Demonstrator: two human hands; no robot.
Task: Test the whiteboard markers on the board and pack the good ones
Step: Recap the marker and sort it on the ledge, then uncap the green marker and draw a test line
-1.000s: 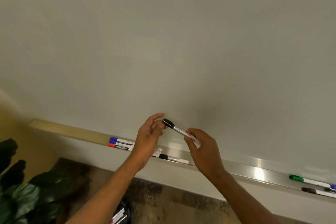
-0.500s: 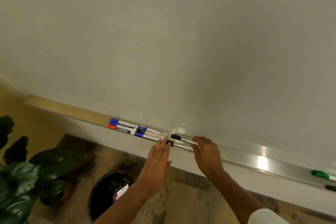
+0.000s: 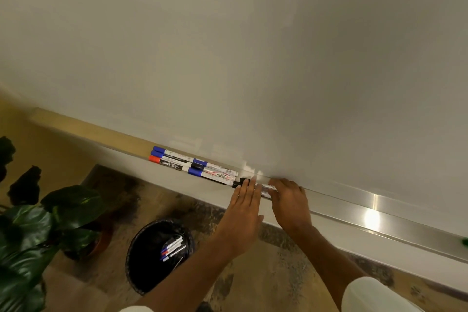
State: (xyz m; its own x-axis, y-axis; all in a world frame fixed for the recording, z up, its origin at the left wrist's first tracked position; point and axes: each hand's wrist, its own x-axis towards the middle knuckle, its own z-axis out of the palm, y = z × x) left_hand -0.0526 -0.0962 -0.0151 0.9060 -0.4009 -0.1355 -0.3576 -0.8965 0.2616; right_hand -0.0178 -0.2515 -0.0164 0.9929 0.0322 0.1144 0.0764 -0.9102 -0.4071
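**Marker sorting at the whiteboard point(image 3: 253, 58), apparently midway.**
The black marker point(image 3: 241, 181) lay on the brushed-metal tray point(image 3: 354, 206), at the end of a row of markers point(image 3: 192, 163) with slim white barrels and blue, red and black caps. The left hand point(image 3: 244, 200) rested flat, fingers straight, across its cap end. The right hand point(image 3: 288, 200) curled its fingers over the barrel. The round black bin point(image 3: 141, 268) held further markers point(image 3: 173, 247), likely rejects. The glossy board showed no strokes, and packing seemingly remained.

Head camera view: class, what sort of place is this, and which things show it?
Probably a classroom or office meeting room: a big wall whiteboard with a metal tray holding markers, plus a potted plant and a black waste bin on the floor below.
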